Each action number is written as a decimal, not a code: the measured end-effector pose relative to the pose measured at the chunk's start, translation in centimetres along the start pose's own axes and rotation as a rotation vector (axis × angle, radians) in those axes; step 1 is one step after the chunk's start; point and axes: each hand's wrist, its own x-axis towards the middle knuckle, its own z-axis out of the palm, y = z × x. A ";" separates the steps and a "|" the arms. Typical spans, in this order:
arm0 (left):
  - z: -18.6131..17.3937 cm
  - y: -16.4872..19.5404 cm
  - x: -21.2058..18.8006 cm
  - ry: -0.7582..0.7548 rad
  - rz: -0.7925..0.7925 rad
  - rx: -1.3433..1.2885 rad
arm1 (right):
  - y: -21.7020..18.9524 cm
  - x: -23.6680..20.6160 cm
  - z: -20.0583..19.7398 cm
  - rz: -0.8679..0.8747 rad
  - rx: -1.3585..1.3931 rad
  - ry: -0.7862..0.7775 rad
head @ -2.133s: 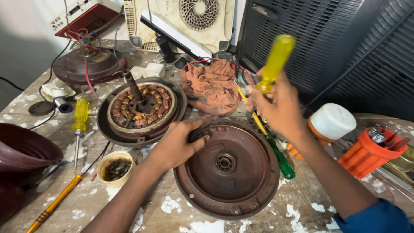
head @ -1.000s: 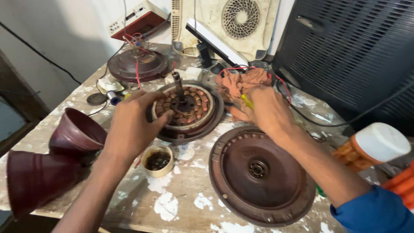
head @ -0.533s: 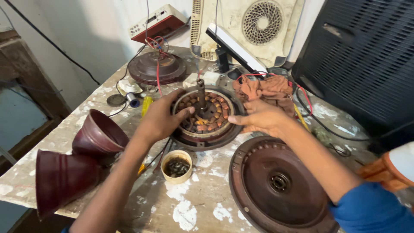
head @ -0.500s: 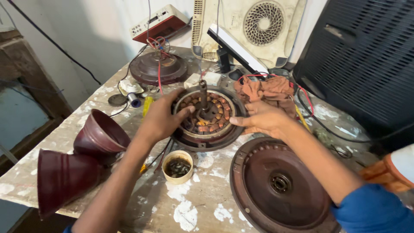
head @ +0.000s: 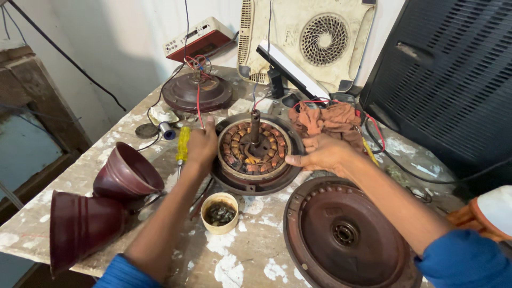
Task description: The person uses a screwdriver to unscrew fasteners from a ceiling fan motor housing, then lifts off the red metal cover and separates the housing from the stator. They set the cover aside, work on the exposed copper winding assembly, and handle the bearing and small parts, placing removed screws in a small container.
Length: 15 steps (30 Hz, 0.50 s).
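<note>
- The fan motor [head: 256,154] sits opened at the middle of the paint-flecked table [head: 106,160]: its copper windings lie bare in the lower shell, and the brown cover [head: 346,237] lies removed just in front of it, so the opening-up looks done and any work on the windings is left.
- The left hand [head: 200,146] clasps the shell's left rim, fingers curled onto it; the right hand [head: 320,153] presses the right rim, fingers extended.
- The motor's shaft [head: 255,127] stands upright, its long axis vertical; the disc lies flat.
- A yellow-handled screwdriver [head: 182,145] lies just left.
</note>
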 end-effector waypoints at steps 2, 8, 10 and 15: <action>0.4 -0.7 -0.2 0.030 -0.001 -0.051 | 0.1 -0.2 0.0 -0.003 -0.030 0.013; -0.5 -0.2 -0.8 0.034 0.052 0.038 | -0.8 -1.1 0.5 -0.045 -0.181 0.046; -0.9 0.3 -1.5 0.050 0.116 -0.002 | -2.0 -1.6 0.6 -0.178 -0.433 0.086; -2.3 2.1 -2.9 0.088 0.262 0.005 | -5.2 -3.6 2.9 -0.828 -0.797 0.384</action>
